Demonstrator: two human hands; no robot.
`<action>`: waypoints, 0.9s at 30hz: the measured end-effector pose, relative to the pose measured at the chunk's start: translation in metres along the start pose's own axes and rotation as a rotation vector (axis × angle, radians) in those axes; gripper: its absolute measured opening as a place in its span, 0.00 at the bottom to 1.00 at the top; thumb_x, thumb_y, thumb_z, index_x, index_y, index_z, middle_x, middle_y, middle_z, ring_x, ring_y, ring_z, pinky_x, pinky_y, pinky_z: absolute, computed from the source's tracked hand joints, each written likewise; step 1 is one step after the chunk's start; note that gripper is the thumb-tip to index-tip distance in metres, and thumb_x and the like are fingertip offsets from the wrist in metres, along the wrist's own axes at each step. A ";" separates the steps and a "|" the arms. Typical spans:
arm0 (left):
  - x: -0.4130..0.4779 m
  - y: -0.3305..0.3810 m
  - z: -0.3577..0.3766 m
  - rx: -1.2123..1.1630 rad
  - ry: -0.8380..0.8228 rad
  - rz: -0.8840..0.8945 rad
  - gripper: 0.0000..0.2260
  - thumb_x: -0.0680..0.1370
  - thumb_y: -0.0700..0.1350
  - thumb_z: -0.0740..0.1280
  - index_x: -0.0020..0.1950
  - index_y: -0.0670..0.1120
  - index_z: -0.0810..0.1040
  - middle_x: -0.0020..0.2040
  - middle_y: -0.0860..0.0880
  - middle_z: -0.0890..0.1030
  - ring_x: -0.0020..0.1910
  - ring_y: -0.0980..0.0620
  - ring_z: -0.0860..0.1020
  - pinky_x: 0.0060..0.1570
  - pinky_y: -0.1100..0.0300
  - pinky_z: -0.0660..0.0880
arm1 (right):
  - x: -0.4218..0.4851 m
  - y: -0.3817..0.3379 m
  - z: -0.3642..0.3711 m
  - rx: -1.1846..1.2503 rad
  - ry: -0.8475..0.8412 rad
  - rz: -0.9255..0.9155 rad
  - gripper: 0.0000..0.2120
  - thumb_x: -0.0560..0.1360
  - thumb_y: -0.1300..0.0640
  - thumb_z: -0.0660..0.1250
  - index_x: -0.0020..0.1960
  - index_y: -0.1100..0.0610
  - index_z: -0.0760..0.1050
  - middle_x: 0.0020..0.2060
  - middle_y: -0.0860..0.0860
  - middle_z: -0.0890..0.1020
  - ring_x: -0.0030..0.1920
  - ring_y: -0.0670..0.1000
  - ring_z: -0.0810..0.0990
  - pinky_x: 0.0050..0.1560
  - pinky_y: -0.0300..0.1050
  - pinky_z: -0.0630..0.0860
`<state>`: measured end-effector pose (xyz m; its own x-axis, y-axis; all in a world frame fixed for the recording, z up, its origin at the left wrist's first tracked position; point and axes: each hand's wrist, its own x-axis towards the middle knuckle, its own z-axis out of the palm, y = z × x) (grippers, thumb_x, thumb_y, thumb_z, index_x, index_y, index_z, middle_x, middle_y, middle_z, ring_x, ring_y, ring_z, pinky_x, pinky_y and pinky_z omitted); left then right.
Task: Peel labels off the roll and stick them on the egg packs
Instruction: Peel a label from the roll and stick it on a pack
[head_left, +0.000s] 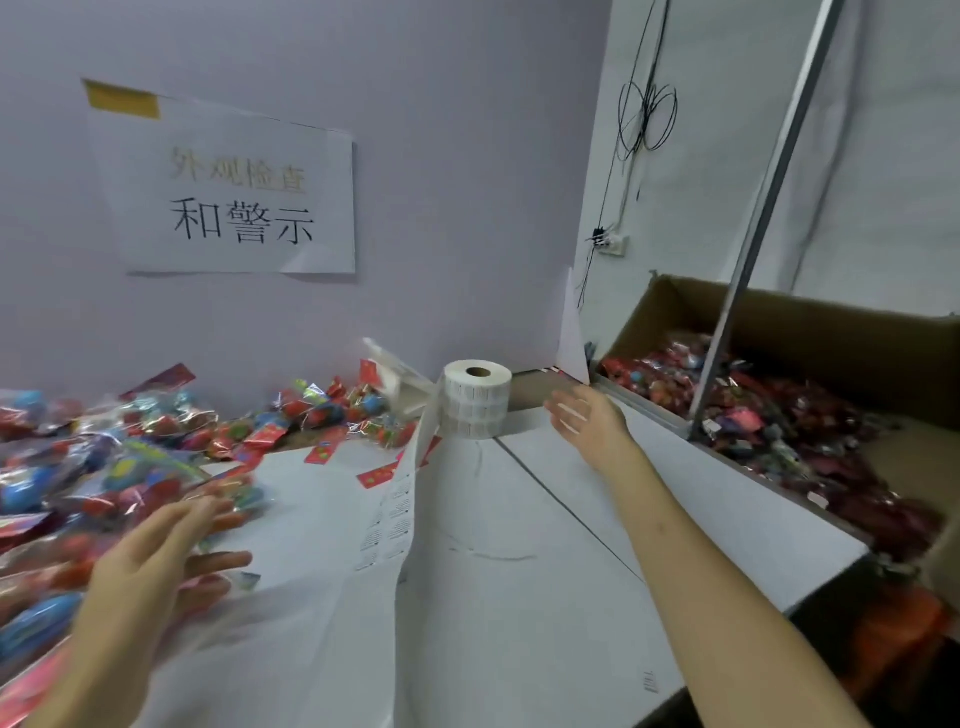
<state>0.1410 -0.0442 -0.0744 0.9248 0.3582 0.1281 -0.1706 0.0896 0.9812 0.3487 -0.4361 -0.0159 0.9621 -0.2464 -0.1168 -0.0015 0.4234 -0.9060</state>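
Note:
A white label roll (477, 399) stands upright at the back of the white table (519, 597). Its backing strip (397, 509) hangs unrolled towards me, with printed labels on it. A heap of colourful egg packs (109, 467) in clear wrap covers the table's left side. My left hand (161, 561) is blurred, fingers spread, at the near edge of that heap; whether it touches a pack is unclear. To the right of the roll hovers my right hand (587, 421), fingers straight, holding nothing.
A large cardboard box (810, 322) of more packs sits to the right, below table level. A slanted metal bar (769, 208) crosses in front of it. A paper sign (234, 197) hangs on the wall, and cables hang at the corner.

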 end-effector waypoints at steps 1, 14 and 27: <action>0.000 0.001 0.001 0.016 0.023 0.000 0.08 0.83 0.47 0.63 0.55 0.49 0.82 0.47 0.52 0.87 0.38 0.53 0.86 0.32 0.56 0.82 | -0.005 0.004 0.001 -0.026 -0.019 0.005 0.12 0.83 0.59 0.62 0.65 0.60 0.76 0.50 0.58 0.85 0.43 0.56 0.86 0.45 0.47 0.81; -0.006 -0.003 0.006 0.150 0.099 -0.074 0.04 0.82 0.43 0.68 0.53 0.46 0.83 0.45 0.47 0.87 0.40 0.43 0.86 0.30 0.62 0.77 | -0.094 0.014 0.167 -0.675 -0.651 -0.406 0.08 0.82 0.64 0.64 0.50 0.55 0.81 0.43 0.54 0.85 0.39 0.51 0.85 0.40 0.41 0.80; -0.006 0.006 0.005 -0.092 0.272 -0.131 0.05 0.84 0.43 0.63 0.57 0.47 0.77 0.45 0.43 0.86 0.30 0.50 0.82 0.31 0.58 0.79 | -0.139 0.158 0.260 -1.747 -1.105 -0.658 0.31 0.76 0.49 0.72 0.75 0.54 0.66 0.69 0.54 0.71 0.66 0.57 0.73 0.62 0.55 0.75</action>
<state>0.1360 -0.0503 -0.0681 0.8185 0.5720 -0.0543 -0.0974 0.2312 0.9680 0.2851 -0.1085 -0.0371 0.6518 0.7542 -0.0798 0.7429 -0.6561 -0.1332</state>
